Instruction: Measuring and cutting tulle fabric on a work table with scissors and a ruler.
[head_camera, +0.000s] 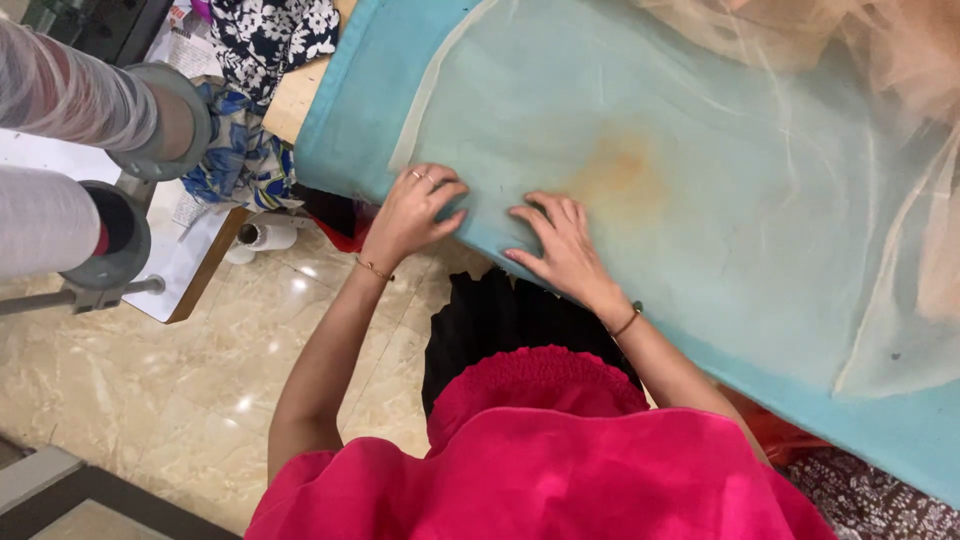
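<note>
Sheer cream netting (640, 180) lies spread over the blue-covered tabletop (345, 130) — mostly flat around the brownish stain (618, 175) in the cover, so the laying-out looks largely done. Judged from the bunched, gathered netting far beyond the stain toward the upper corner, that end remains to be smoothed.

Left hand (418, 210) rests just left of the stain at the netting's near edge, fingers (445, 190) slightly curled and loosely spread, pressing down, nothing pinched. Right hand (562, 240) lies flat just below the stain, fingers spread, palm on the netting.

Containers — none seen holding anything. Well left of the stain, past the tabletop's edge: folded floral fabric (265, 40), large thread cones (95, 95) on a stand, a small white roll (265, 237) by the marble floor (150, 400).
</note>
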